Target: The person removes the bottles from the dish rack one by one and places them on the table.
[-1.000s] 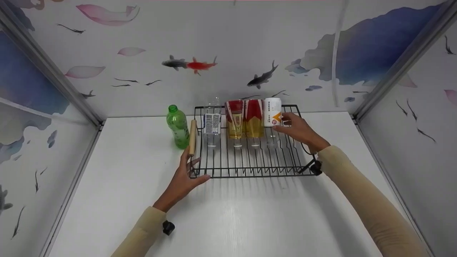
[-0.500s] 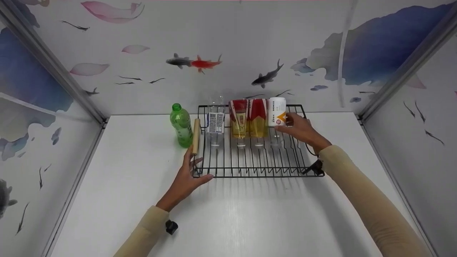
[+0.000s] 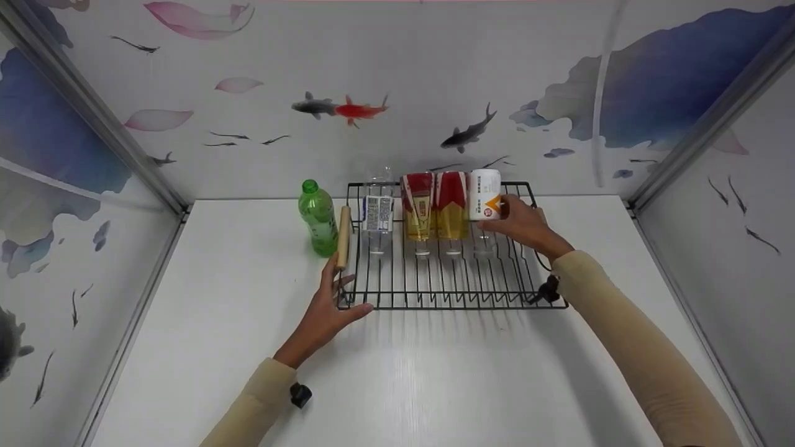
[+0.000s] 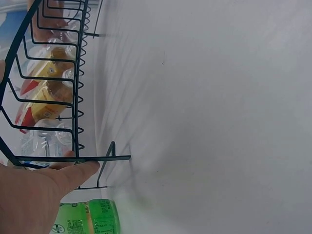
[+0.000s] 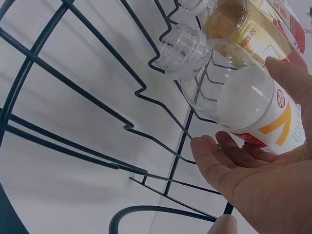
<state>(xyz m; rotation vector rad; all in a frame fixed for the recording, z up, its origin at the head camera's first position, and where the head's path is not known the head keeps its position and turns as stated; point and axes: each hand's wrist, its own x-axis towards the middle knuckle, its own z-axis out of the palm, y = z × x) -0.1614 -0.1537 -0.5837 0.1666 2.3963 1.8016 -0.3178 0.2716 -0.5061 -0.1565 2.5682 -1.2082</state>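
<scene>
My right hand [image 3: 526, 225] holds a clear bottle with a white and orange label [image 3: 485, 195] at the right end of a row on a black wire rack [image 3: 447, 308]. In the right wrist view, the thumb and curled fingers lie on either side of this bottle [image 5: 280, 114], whose uncapped neck points to the front. Two bottles with red and yellow labels [image 3: 418, 205] lie beside it, then a clear bottle with a white label [image 3: 377, 214]. My left hand [image 3: 320, 320] grips the rack's front left corner, thumb over the front bar, fingers along the side.
A green bottle [image 3: 318, 220] stands upright on the white table [image 3: 410, 379], just left of the rack. Wooden handles [image 3: 343, 237] are fixed to the rack's sides. Printed wall panels [image 3: 397, 68] enclose the table at the back and both sides.
The head view has shifted slightly, so everything appears a little further right. Both hands keep their places on the rack and the bottle.
</scene>
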